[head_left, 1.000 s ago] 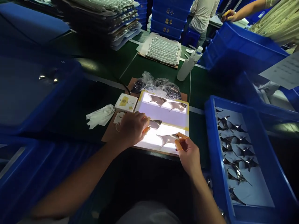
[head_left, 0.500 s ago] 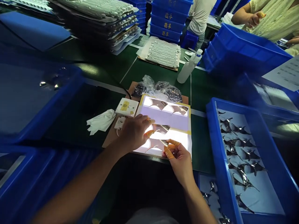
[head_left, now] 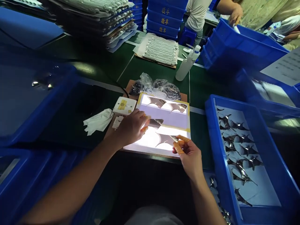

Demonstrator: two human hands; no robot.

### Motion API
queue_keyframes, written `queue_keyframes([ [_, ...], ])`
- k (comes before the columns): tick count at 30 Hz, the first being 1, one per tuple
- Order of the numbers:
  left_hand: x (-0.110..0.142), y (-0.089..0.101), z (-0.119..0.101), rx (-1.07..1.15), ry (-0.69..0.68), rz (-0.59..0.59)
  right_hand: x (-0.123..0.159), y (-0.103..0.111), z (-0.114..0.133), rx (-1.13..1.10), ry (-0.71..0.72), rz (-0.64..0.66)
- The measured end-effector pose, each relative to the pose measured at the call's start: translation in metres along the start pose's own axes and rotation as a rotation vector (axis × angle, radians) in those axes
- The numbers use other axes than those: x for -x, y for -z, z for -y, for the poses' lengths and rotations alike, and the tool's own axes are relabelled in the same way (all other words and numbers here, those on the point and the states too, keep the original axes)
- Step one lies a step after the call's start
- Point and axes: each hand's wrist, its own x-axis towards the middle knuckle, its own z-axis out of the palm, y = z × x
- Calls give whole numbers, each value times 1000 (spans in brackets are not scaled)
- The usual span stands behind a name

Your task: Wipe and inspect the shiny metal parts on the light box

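Pieces of curved metal (head_left: 156, 122) number four on the lit panel (head_left: 164, 113): two along its far edge, one under the left hand (head_left: 132, 128), one nearest the right hand (head_left: 190, 157). The left fingers (head_left: 144, 124) sit curled at the middle piece, though I can't tell whether they grip it. The right thumb and forefinger, both in orange cots (head_left: 178, 147), pinch the tip of the nearest piece (head_left: 165, 140), narrowly closed. Compared with the earlier frame, that piece now lies higher and further right on the panel, and a co-worker's hand (head_left: 235, 15) has dropped onto a tilted blue crate (head_left: 243, 47).

Roughly ten more pieces lie in a blue tray (head_left: 212, 147) to the right. On the green table (head_left: 150, 75) are a switch box (head_left: 124, 105), a white cloth (head_left: 98, 122), a plastic bag (head_left: 157, 87) and a bottle (head_left: 185, 67). Three stacked blue crates (head_left: 164, 18) stand beyond.
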Motion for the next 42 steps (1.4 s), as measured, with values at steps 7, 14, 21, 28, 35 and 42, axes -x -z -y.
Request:
queue_keyframes([
  [7,26,3,-3,55,-22,27,-29,32,-7,51,44,-67],
  [14,32,1,-10,77,-32,-79,-26,29,-12,123,93,-17],
  [21,30,3,-20,65,-55,-93,-24,31,-9,125,93,-22],
  [28,28,-5,-21,49,-74,-125,-28,23,-2,117,69,-86],
  [35,30,-4,-28,76,-59,-111,-35,16,0,116,63,-35],
  [42,32,-8,-28,59,-2,14,-32,16,5,-94,-106,-63],
])
